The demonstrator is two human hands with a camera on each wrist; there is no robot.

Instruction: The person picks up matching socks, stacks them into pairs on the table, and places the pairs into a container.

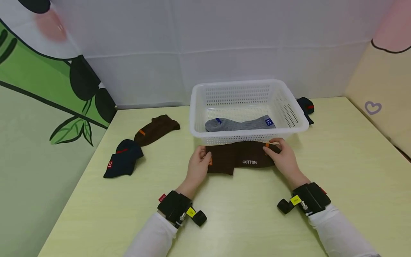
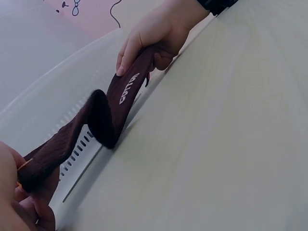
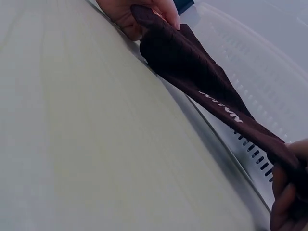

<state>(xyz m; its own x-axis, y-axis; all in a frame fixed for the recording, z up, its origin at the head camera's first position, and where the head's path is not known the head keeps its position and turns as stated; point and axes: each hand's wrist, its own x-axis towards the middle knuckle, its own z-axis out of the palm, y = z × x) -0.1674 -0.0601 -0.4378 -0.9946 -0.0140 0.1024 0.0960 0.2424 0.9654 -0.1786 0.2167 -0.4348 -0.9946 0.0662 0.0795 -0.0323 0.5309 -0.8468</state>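
Pinching brown COTTON sock (image 1: 239, 157) with left hand (image 1: 196, 167) and right hand (image 1: 286, 160), in front of white plastic basket (image 1: 247, 134); pull ends evenly to flatten.

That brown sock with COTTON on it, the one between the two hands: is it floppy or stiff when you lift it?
Probably floppy: the brown sock bends into a loose fold between the left hand and right hand. Likely light too, since it looks thin. Probably not very slippery, as the printed word suggests cotton.
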